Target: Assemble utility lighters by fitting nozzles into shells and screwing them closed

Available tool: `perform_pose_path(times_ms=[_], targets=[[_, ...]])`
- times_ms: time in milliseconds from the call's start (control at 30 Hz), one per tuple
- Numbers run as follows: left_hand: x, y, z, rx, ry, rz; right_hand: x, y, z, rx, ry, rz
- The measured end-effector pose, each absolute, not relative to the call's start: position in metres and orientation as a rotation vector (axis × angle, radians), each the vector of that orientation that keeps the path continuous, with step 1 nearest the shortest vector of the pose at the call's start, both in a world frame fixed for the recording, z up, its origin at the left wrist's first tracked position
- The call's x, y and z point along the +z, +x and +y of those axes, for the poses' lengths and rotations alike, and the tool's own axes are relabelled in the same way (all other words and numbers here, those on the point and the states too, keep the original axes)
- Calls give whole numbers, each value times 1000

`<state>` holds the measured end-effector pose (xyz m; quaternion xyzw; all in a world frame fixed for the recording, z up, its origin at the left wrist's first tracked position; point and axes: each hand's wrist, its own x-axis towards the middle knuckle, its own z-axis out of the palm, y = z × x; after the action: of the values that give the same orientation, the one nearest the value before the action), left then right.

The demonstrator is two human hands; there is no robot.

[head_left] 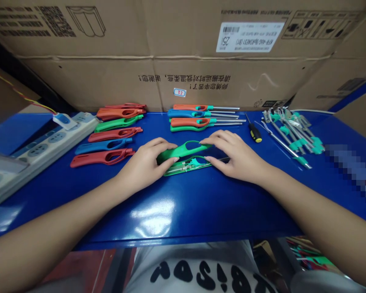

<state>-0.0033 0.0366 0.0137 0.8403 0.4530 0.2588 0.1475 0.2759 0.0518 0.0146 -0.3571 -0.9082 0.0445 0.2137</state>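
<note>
two bare forearms come in over a pale fabric shirt [195, 264] with chunky black lettering, soft and creased. lower right, below table level: loose coloured pieces [317, 258], mostly red and green, blurred. table [201, 211] is glossy smooth blue, white glare near the front edge.

left hand [148, 160]: fingers narrow, thumb and fingertips holding the left end of a green upper shell [186, 151], long curved plastic with an oval loop. right hand [236, 156]: curled, one fingertip on the loop end of that shell, thumb by the right end of the lower half; cannot tell how firmly it grips. green lower half [172, 171] sits just under the upper shell, slightly apart, between the hands; thin metal and teal plastic inside.

left of the hands: stacked column of slim smooth handles [102, 158], red, blue, green, orange, each with a loop. beyond its outer side, a chunky off-white plastic power strip [53, 140], round-edged socket faces.

right side: stubby black-and-yellow screwdriver [255, 132], thin shaft; then a tangled heap of shiny metal tubes [293, 132] with teal ends and thin wires.

farther back, centre: assembled lighters [190, 123], coloured grips, straight silvery tubes. behind everything, creased matte brown cardboard [110, 73], upside-down print, glossy white label [250, 37].
</note>
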Motion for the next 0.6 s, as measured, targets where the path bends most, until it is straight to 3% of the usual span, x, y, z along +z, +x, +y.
perform_pose_path(times_ms=[600], targets=[[15,4,28,746,2573,1244,17,277,50,188,-931,-2605]])
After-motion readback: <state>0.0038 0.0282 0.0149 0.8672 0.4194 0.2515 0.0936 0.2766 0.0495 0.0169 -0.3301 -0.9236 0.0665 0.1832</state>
